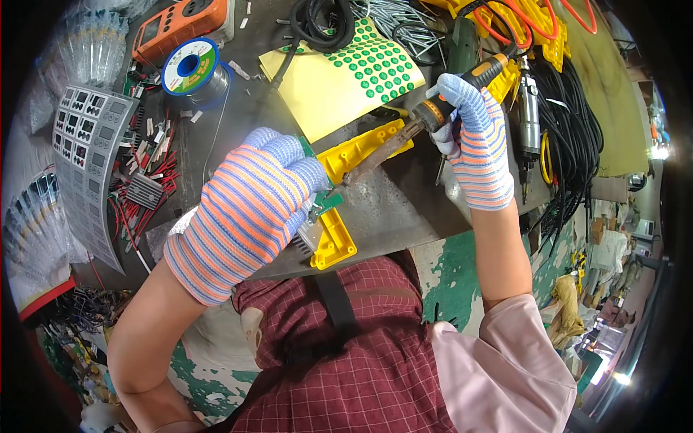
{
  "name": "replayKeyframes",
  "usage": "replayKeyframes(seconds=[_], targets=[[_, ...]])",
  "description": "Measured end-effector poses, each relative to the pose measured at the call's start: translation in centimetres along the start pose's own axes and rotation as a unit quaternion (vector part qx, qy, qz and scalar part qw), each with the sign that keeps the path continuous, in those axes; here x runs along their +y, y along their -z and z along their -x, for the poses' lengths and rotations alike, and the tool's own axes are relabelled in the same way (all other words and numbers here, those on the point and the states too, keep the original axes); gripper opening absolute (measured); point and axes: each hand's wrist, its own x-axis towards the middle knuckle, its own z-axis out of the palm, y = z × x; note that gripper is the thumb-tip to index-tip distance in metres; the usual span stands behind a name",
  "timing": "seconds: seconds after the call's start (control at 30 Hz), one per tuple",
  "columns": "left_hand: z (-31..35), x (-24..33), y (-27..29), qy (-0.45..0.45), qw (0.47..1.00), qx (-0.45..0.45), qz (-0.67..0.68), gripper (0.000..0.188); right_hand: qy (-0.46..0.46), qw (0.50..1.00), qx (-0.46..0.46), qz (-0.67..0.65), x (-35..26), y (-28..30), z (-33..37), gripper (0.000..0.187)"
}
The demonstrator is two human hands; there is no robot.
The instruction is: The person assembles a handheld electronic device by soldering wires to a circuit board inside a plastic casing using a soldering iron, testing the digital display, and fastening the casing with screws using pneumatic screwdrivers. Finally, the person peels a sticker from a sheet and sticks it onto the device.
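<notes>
My left hand (249,198), in a striped knit glove, is closed around an angular yellow plastic housing (369,146). Small green circuit board pieces (329,203) show at its fingertips. A thick soldering iron (431,113) with a black and orange handle is gripped in my right hand (478,141), gloved the same way. Its darkened tip points down and left, over the housing close to my left fingers; whether it touches cannot be made out. A thin metal piece hangs below my right fingers, its kind unclear.
A solder wire spool (191,68) and an orange multimeter (180,27) stand at the back left, above red-wired parts (148,184). A yellow sheet with green round stickers (346,79) lies behind my hands. Long screws (411,32), an electric screwdriver (529,119) and black cables (574,130) are right.
</notes>
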Motion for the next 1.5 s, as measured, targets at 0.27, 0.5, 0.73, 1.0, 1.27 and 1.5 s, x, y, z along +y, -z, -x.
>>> replayKeyframes(seconds=[0.27, 0.5, 0.73, 1.0, 1.27, 1.5], targets=[[-0.1, 0.0, -0.1, -0.01, 1.0, -0.002, -0.027, 0.017, -0.013, 1.0, 0.005, -0.026, 0.2, 0.0, -0.2, 0.023], [-0.1, -0.2, -0.4, -0.02, 0.999, 0.008, -0.033, 0.019, 0.021, 1.0, 0.004, -0.012, 0.3, -0.3, 0.0, 0.022], [-0.2, 0.1, -0.4, -0.025, 0.999, 0.012, -0.038, 0.02, 0.005, 0.999, -0.029, 0.044, 0.3, 0.0, -0.3, 0.029], [-0.8, 0.3, 0.3, -0.004, 0.999, -0.026, -0.026, 0.019, -0.014, 0.997, -0.035, 0.073, -0.9, -1.1, -0.8, 0.034], [-0.7, 0.0, -0.2, -0.012, 0.999, -0.012, -0.029, 0.017, -0.029, 0.996, -0.044, 0.067, -0.2, -0.3, -1.6, 0.033], [-0.4, 0.3, 0.0, -0.011, 0.999, -0.011, -0.029, 0.019, -0.052, 0.996, -0.04, 0.065, -0.8, 0.4, -0.4, 0.03]])
